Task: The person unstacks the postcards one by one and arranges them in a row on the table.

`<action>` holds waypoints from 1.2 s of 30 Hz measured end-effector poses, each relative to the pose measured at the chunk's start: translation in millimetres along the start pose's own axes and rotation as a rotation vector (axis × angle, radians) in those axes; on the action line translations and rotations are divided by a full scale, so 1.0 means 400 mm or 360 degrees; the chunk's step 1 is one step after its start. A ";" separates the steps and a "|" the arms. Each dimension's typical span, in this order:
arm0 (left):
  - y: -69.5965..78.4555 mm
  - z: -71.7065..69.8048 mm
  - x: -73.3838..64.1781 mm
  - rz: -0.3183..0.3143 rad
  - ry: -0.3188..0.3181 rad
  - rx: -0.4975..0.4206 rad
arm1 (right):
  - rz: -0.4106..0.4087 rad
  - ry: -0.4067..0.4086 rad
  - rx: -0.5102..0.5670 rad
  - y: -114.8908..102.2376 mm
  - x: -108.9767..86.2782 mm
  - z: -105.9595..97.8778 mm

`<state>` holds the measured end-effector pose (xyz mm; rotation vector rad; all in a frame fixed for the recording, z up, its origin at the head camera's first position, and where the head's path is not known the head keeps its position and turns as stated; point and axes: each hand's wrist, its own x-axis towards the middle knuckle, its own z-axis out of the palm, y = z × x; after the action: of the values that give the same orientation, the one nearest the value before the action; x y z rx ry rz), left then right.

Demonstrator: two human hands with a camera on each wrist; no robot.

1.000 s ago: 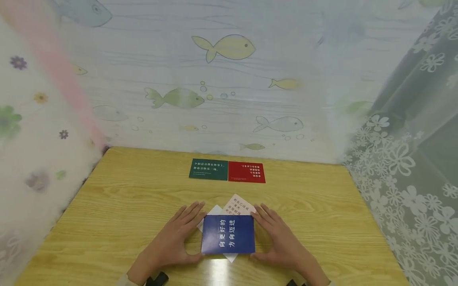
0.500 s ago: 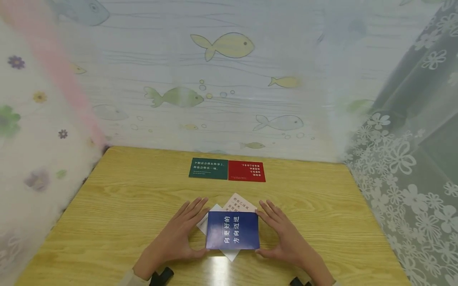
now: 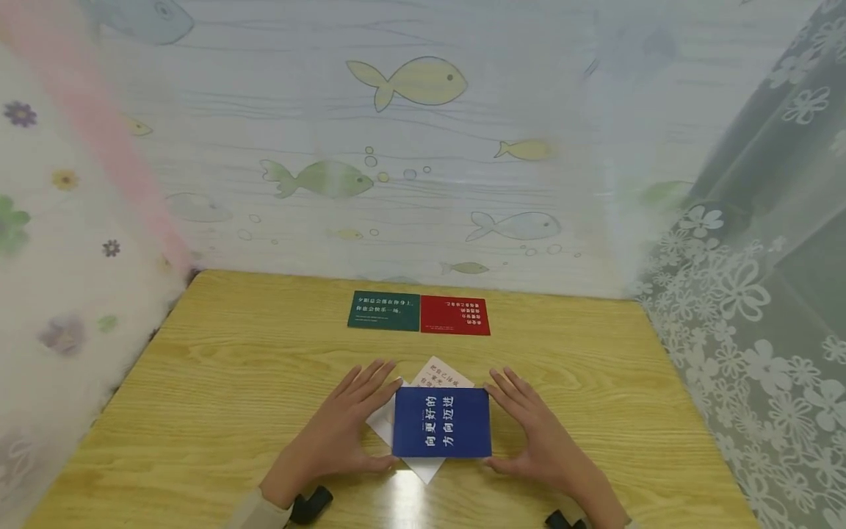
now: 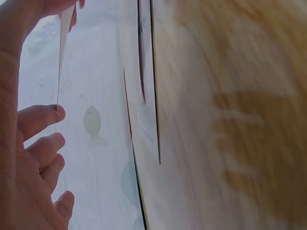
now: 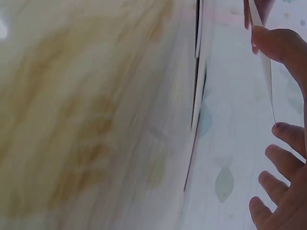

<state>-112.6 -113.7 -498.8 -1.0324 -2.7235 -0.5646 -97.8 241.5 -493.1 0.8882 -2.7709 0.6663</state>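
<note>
A blue card (image 3: 441,422) with white characters is held level above the table between both hands. My left hand (image 3: 337,430) grips its left end, index fingertip at the far corner and thumb at the near one. At the right end my right hand (image 3: 538,430) holds the corners the same way. Both wrist views show the card edge-on, raised off the tabletop. Beneath it lie a pale pink card (image 3: 441,372) and a white card (image 3: 423,469), turned at angles and partly hidden by the blue one.
Toward the back of the wooden table (image 3: 231,345), a green card (image 3: 383,311) and a red card (image 3: 454,315) lie side by side. A fish-patterned cloth (image 3: 410,220) rises behind the table. A lace curtain (image 3: 747,353) hangs on the right.
Both hands have shifted to the right and slightly away from the body, carrying the blue card along. The cards under it and the green and red cards have stayed on the table.
</note>
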 end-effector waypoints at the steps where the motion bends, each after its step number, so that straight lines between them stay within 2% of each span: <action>1: 0.002 0.001 0.005 -0.0001 -0.0010 0.0004 | 0.0005 0.0002 -0.0012 0.003 0.000 -0.002; 5: 0.009 0.009 0.022 -0.0003 -0.0055 0.0026 | 0.0006 0.0024 -0.0038 0.016 -0.004 -0.009; 10: 0.015 0.020 0.040 -0.0010 -0.0039 0.0052 | 0.0025 0.0030 -0.0059 0.031 -0.010 -0.009; 25: 0.019 0.045 0.089 -0.0065 -0.0120 0.0079 | 0.0087 -0.0072 -0.0100 0.070 -0.014 -0.005; 36: 0.018 0.063 0.115 -0.0013 -0.0052 0.0172 | 0.0134 -0.0131 -0.0081 0.094 -0.006 -0.015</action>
<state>-142.7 -70.8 -506.2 -1.0128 -2.7534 -0.4002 -117.6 272.6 -502.2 0.8103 -2.8982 0.5817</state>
